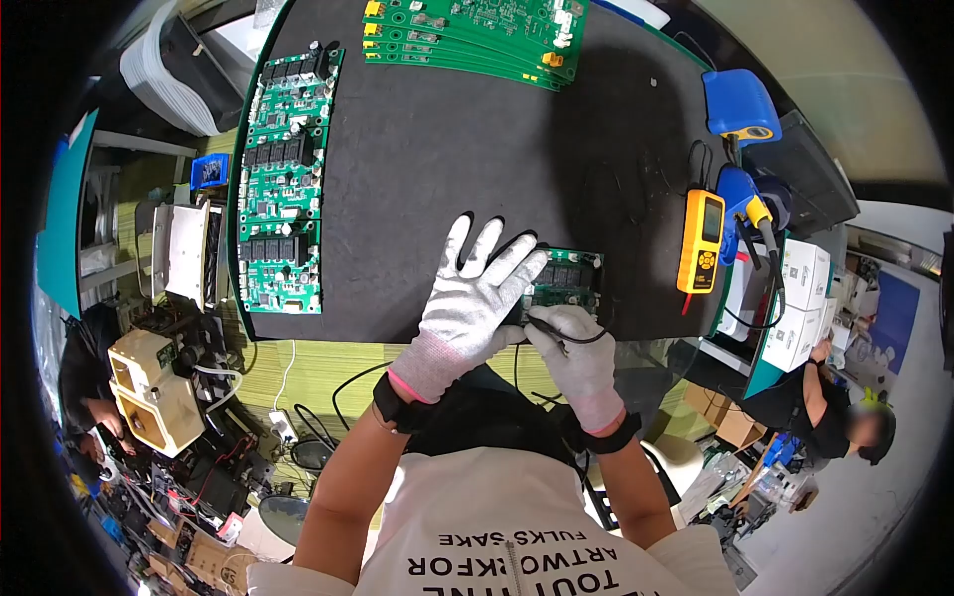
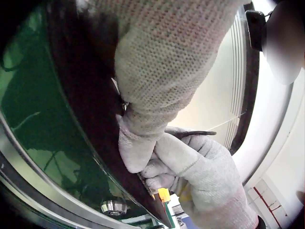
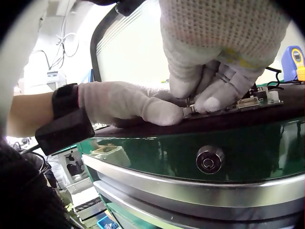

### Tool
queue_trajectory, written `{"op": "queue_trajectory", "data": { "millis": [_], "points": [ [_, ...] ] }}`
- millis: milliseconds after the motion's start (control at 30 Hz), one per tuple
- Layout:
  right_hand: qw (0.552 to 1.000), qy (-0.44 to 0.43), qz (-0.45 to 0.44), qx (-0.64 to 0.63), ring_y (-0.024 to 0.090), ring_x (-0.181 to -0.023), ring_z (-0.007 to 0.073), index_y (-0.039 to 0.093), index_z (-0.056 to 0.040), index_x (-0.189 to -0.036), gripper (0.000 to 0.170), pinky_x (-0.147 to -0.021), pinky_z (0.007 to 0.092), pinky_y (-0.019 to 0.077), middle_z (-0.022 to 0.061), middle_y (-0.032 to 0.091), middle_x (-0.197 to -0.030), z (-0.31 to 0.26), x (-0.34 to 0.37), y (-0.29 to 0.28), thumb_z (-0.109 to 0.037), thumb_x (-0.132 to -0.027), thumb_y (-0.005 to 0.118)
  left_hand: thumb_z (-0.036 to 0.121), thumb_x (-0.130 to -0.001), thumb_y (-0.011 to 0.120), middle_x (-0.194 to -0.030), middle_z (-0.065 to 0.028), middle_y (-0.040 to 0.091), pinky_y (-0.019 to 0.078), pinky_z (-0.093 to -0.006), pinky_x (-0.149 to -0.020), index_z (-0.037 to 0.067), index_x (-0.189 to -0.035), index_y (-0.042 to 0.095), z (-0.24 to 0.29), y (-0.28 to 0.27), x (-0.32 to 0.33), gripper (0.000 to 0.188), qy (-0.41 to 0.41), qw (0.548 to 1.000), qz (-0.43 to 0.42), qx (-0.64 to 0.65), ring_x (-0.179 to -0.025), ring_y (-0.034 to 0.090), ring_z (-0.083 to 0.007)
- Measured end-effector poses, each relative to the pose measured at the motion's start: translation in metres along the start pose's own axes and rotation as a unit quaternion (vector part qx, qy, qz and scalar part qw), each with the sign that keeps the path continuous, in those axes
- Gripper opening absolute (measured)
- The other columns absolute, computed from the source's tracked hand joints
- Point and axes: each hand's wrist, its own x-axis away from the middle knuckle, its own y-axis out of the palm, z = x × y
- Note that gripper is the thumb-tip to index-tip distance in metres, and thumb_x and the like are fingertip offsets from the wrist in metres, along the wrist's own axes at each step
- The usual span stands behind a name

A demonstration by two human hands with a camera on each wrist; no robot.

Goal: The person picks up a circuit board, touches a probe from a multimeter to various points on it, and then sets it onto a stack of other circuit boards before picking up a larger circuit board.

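Observation:
A green circuit board (image 1: pixel 564 273) with black relays lies near the table's front edge, partly covered by both hands. My gloved left hand (image 1: pixel 475 288) stretches flat over the mat with fingers spread. Its thumb reaches the board's near left corner, as the right wrist view shows. My gloved right hand (image 1: pixel 576 358) has its fingers curled down at the same corner, against a small connector (image 3: pixel 189 109) on the board edge. A thin, dark, curved tool (image 2: pixel 193 133) sticks out from between the right thumb and fingers; most of it is hidden by the glove.
Three joined circuit boards (image 1: pixel 283 179) lie along the left edge of the black mat (image 1: pixel 447 149). Larger green boards (image 1: pixel 477 40) are stacked at the back. To the right are a yellow handheld meter (image 1: pixel 702 241) and blue tool holders (image 1: pixel 740 104). Another person (image 1: pixel 835 417) is at the far right.

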Motion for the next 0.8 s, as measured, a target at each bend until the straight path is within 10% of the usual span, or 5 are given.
{"op": "queue_trajectory", "data": {
  "millis": [800],
  "points": [
    [0.995, 0.055, 0.015, -0.077, 0.065, -0.076, 0.0231, 0.067, -0.0022, -0.089, 0.014, -0.069, 0.0295, 0.0501, 0.0103, 0.066, -0.084, -0.0072, -0.0092, -0.0025, -0.005, -0.076, 0.07, 0.042, -0.068, 0.073, -0.143, -0.002, 0.039, 0.0092, -0.0531, -0.115, 0.015, -0.138, 0.042, 0.0006, -0.0031, 0.0016, 0.081, 0.003, 1.0, -0.003, -0.023, -0.136, 0.029, -0.0295]
  ]
}}
